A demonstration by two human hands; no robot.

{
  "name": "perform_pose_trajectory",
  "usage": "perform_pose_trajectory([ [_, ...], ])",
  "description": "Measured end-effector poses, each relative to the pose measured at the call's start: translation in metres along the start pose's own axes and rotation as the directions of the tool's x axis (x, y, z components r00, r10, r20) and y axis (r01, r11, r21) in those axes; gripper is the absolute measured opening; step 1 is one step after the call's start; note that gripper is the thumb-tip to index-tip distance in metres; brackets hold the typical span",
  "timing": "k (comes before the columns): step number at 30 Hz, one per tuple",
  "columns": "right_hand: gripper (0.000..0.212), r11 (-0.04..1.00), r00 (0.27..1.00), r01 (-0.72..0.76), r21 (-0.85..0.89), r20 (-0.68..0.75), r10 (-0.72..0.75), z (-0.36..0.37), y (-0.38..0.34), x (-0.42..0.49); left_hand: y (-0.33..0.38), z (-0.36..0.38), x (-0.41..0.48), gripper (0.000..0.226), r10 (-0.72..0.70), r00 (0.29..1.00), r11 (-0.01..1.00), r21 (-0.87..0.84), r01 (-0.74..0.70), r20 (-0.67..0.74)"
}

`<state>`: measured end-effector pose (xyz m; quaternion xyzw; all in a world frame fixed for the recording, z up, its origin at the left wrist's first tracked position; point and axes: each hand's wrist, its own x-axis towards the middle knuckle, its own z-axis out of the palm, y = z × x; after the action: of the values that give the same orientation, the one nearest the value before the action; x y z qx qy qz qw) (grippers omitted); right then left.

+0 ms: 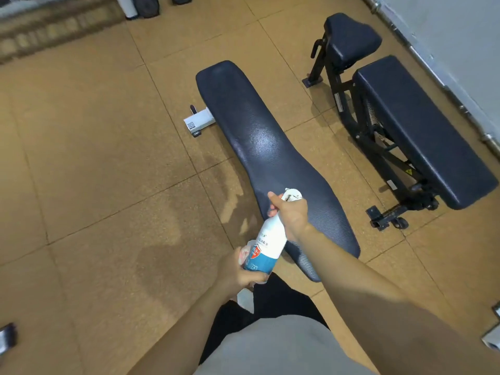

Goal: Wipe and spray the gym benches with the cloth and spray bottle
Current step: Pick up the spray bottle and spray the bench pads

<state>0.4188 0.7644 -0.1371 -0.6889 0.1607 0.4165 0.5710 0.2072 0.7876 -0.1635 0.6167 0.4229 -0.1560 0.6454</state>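
From the head camera, your right hand (290, 212) is wrapped round the neck of the white plastic spray bottle with the blue label (266, 244), fingers curled at the trigger head. Its nozzle points out over the near end of the long dark navy textured flat bench pad (270, 147). Your left hand (238, 269) is clenched under the bottle's base, with the white crumpled cloth (244, 297) bunched in the same grasp and hanging below it. The bottle is tilted and held above the tan speckled floor tiles (94, 185), just beside the pad's near left edge.

This looks like the spraying step on the flat bench. A pale sheen sits mid-pad, but you cannot tell whether it is wet or only light. Next, you would likely squeeze the trigger along the pad, then free the cloth from under the bottle to wipe. The black-framed adjustable bench with navy cushions (422, 131) to the right likely follows.
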Motion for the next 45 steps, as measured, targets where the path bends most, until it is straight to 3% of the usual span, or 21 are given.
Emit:
perform_pose_trajectory([
  [2, 0.034, 0.999, 0.999, 0.007, 0.045, -0.053, -0.005, 0.014, 0.0, 0.008, 0.003, -0.02, 0.012, 0.08, 0.018, 1.0, 0.999, 0.028, -0.018, -0.007],
  [7, 0.021, 0.989, 0.991, 0.118, 0.089, -0.073, -0.111, 0.045, -0.005, 0.011, 0.004, -0.053, 0.037, 0.086, 0.024, 1.0, 1.0, 0.017, -0.025, 0.01],
  [15, 0.032, 0.975, 0.968, 0.191, -0.11, -0.142, -0.206, 0.093, 0.005, -0.014, -0.013, -0.105, 0.037, 0.083, 0.038, 0.994, 0.999, 0.015, -0.04, 0.104],
  [18, 0.022, 0.973, 0.964, 0.23, -0.004, -0.138, -0.229, 0.112, 0.015, -0.033, -0.027, -0.129, 0.03, 0.075, 0.019, 0.986, 0.999, 0.027, -0.024, 0.167],
  [24, 0.034, 0.98, 0.887, 0.198, 0.02, -0.429, -0.171, 0.131, 0.04, -0.059, -0.038, -0.172, 0.035, 0.09, -0.007, 0.945, 0.973, 0.22, -0.068, 0.326],
  [26, 0.035, 0.978, 0.878, 0.202, 0.056, -0.453, -0.155, 0.126, 0.047, -0.067, -0.038, -0.178, 0.035, 0.093, -0.004, 0.933, 0.96, 0.264, -0.097, 0.359],
  [30, 0.019, 0.941, 0.891, 0.301, 0.153, -0.397, -0.22, 0.116, 0.058, -0.082, -0.042, -0.175, 0.028, 0.083, -0.022, 0.922, 0.952, 0.289, -0.099, 0.387],
  [36, 0.036, 0.948, 0.829, 0.219, 0.229, -0.556, -0.057, 0.084, 0.084, -0.091, -0.043, -0.147, 0.012, 0.075, -0.026, 0.895, 0.934, 0.33, -0.137, 0.446],
  [41, 0.024, 0.894, 0.821, 0.309, 0.324, -0.566, -0.078, 0.035, 0.104, -0.115, -0.033, -0.113, -0.003, 0.069, -0.094, 0.843, 0.922, 0.366, -0.128, 0.53],
  [45, 0.029, 0.886, 0.739, 0.302, 0.351, -0.673, 0.015, 0.002, 0.119, -0.128, -0.032, -0.08, -0.017, 0.069, -0.118, 0.819, 0.903, 0.404, -0.146, 0.561],
])
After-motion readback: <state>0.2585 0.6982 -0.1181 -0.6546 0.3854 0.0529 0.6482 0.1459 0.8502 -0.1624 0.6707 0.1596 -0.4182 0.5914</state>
